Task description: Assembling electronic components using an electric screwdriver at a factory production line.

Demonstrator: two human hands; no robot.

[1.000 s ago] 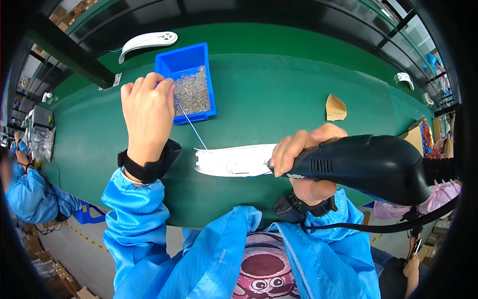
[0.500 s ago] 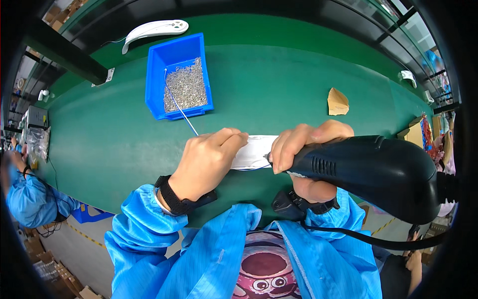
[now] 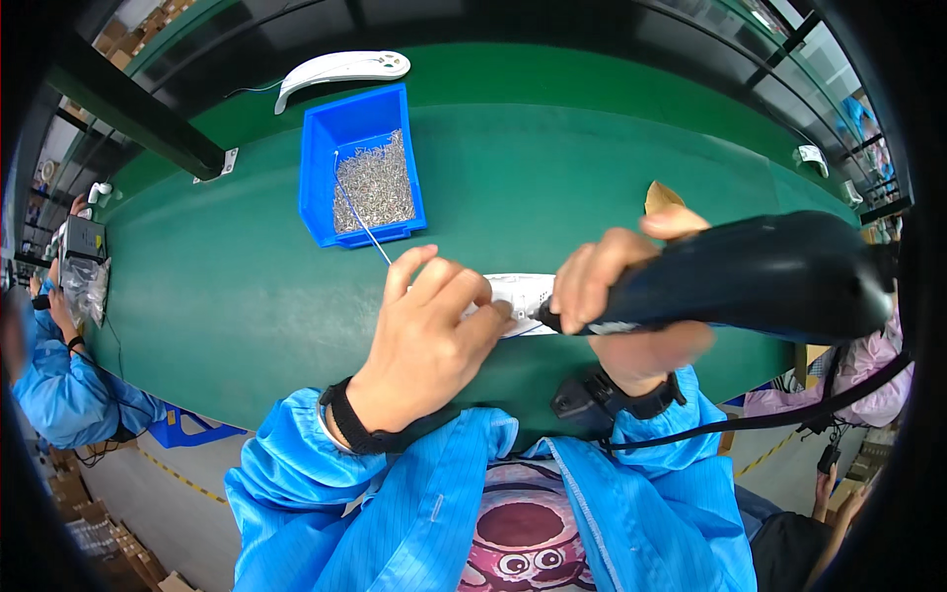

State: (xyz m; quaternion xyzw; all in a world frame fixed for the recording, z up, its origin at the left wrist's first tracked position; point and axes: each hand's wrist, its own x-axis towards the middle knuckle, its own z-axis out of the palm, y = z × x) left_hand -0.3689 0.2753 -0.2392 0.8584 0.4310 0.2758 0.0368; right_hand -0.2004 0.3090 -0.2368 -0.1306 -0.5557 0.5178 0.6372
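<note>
My right hand (image 3: 614,286) grips a black electric screwdriver (image 3: 750,271) with its tip down on a white plastic part (image 3: 528,288) that lies on the table. My left hand (image 3: 429,316) is closed at the part's left end, thumb and fingers pressed together near the tip, the index finger lifted. Whatever those fingertips may pinch is too small to make out. A thin white cable (image 3: 361,222) runs from beside my left hand over the edge of a blue bin (image 3: 314,197), which holds many small metal screws (image 3: 377,187).
A curved white plastic piece (image 3: 345,67) lies behind the bin. A scrap of brown cardboard (image 3: 661,196) is at the right, partly behind my right hand. At the far left, a co-worker in a blue sleeve (image 3: 64,370) is beside a grey box (image 3: 84,237) and a plastic bag (image 3: 87,286).
The screwdriver's rear end has risen and its body has swung upward. My left index finger has lifted, and the fingertips have shifted right toward the screwdriver tip.
</note>
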